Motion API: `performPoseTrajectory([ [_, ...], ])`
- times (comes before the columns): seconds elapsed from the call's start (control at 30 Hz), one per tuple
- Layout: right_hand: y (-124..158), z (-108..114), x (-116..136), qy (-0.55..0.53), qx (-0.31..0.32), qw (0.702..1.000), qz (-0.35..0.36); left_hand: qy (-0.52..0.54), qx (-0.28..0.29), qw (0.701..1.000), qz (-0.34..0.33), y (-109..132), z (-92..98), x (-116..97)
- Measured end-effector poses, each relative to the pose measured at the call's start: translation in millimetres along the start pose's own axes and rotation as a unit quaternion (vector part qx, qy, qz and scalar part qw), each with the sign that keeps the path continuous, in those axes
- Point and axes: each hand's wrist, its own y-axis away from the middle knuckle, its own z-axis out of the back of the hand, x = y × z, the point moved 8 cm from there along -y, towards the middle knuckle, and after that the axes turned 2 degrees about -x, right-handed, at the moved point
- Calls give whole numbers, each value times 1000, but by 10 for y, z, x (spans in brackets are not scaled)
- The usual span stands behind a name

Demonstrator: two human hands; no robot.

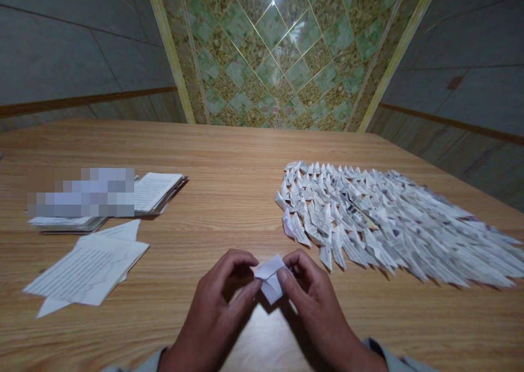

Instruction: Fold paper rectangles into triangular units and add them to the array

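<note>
A small folded piece of printed paper (271, 276) is held just above the wooden table (229, 197), near its front edge. My left hand (219, 312) pinches its left side with thumb and fingers. My right hand (317, 306) pinches its right side the same way. Both hands meet at the paper, fingers curled. To the right, close to my right hand, lies a large spread of several similar folded paper pieces (388, 225).
An open book (158, 192) lies at the left, partly blurred out. Loose printed sheets (90, 268) lie in front of it near the front left. Grey walls and a green patterned panel (278, 50) stand behind the table.
</note>
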Motion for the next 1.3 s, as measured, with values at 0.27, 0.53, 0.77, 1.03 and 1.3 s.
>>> performPoseTrajectory([
  [0.27,1,12,46,36,-5,999,21,177,-4,974,141,31,-112,249],
  [0.53,129,-42,394,269,-31,922,276,79,18,993,87,70,-114,179],
  [0.77,248,-111,623,364,-55,836,407,70,17,993,91,72,-111,173],
  [1.03,191,-115,550,330,-14,881,339,74,12,993,87,75,-137,227],
  [1.3,195,-138,505,327,-7,885,332,118,1,985,123,71,-114,262],
])
